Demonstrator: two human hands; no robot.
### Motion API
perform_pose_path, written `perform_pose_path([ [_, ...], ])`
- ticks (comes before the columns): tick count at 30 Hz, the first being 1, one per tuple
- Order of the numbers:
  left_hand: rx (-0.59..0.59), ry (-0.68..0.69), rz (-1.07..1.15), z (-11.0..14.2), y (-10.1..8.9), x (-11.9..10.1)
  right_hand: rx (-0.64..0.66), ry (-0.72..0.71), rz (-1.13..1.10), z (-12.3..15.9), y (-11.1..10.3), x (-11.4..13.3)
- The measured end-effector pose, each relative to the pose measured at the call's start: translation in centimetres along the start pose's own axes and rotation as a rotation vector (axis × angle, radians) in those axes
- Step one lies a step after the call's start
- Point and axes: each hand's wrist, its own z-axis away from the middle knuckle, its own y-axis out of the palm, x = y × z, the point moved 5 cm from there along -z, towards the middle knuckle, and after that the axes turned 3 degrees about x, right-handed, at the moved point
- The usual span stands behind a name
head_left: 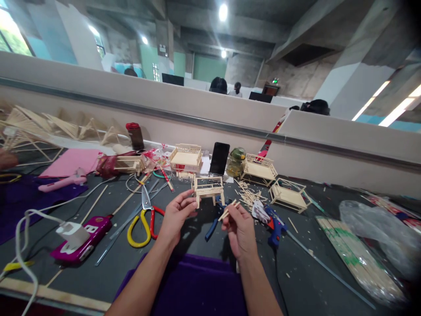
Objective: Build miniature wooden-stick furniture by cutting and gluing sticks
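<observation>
My left hand [176, 211] pinches the left side of a small wooden stick frame [209, 189], shaped like a miniature bench, and holds it above the table. A few short wooden sticks [229, 210] are between the fingers of my right hand [239, 224], just right of the frame. Blue-handled pliers [213, 224] lie beneath, partly hidden by the frame and my right hand. A blue glue gun [275, 224] rests to the right of my right hand. Left of my left hand are scissors [144, 219] with yellow and red handles.
Finished-looking stick models [187, 157] stand at the back, near a phone [219, 159] and a glass jar [236, 163]. Loose sticks [250, 193] lie behind my right hand. A magenta power strip [94, 232] with a white cable is left; bagged sticks [358, 259] lie right. Another person's hand [7, 159] shows far left.
</observation>
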Motion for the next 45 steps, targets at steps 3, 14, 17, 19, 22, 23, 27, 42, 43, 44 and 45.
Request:
perform_pose_path([
  [3,-0.005,0.006,-0.021,0.1,0.2,-0.2,0.020,0.076,-0.017,0.3,1.3,-1.7],
  [14,0.104,-0.048,-0.055,0.8,1.2,-0.7,-0.207,0.170,-0.138,0.1,1.0,-4.7],
  [17,0.131,-0.039,-0.055,0.9,1.3,-0.8,-0.185,0.212,-0.159,0.1,1.3,-4.9],
  [19,0.137,-0.026,-0.064,0.9,1.2,-0.8,-0.179,0.214,-0.163,0.0,1.3,-5.0],
  [22,0.142,-0.016,-0.092,0.9,1.1,-0.6,-0.184,0.212,-0.159,0.0,1.2,-5.0],
  [23,0.140,-0.014,-0.100,0.9,1.1,-0.6,-0.189,0.213,-0.159,-0.1,1.1,-5.1],
  [27,0.122,-0.003,-0.115,0.9,1.2,-0.5,-0.190,0.228,-0.172,-0.1,1.1,-5.2],
  [42,0.093,-0.006,-0.085,1.0,1.6,-0.6,-0.173,0.184,-0.205,0.0,1.2,-5.2],
  [43,0.089,-0.007,-0.085,1.0,1.6,-0.6,-0.168,0.184,-0.224,0.0,1.3,-5.2],
  [44,0.086,-0.009,-0.083,1.0,1.6,-0.6,-0.165,0.185,-0.242,0.1,1.3,-5.2],
  [45,0.084,-0.011,-0.080,1.0,1.6,-0.5,-0.163,0.187,-0.256,0.1,1.3,-5.3],
])
